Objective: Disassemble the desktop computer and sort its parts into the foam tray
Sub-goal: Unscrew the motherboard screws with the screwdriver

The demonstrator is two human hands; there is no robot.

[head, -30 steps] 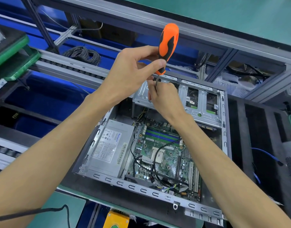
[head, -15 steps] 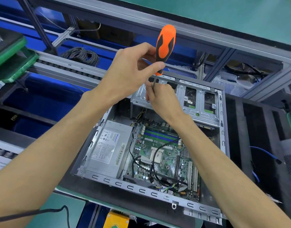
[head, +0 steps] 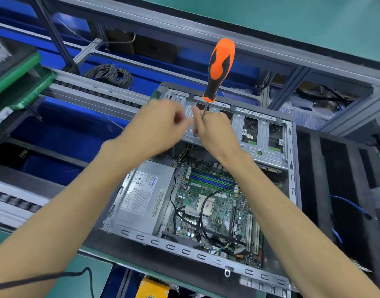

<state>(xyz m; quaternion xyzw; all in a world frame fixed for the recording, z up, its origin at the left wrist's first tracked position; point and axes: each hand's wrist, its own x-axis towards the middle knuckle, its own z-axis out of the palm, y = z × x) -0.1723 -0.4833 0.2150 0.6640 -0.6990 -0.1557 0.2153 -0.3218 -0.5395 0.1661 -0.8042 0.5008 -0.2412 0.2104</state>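
The open computer case (head: 206, 258) lies flat on the tabletop (head: 94, 269). Inside it the power supply (head: 141, 201) sits left of the motherboard (head: 217, 209), with the drive cage (head: 260, 134) behind both. The screwdriver (head: 219, 69) stands upright over the cage's left part, between the left hand (head: 161, 127) and right hand (head: 214, 130). The foam tray (head: 335, 179) lies right of the case; a wire coil (head: 110, 75) lies behind it to the left.

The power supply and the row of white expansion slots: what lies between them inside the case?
In the head view, the green motherboard fills the stretch between the power supply and the white slots, with black cables looping over it.
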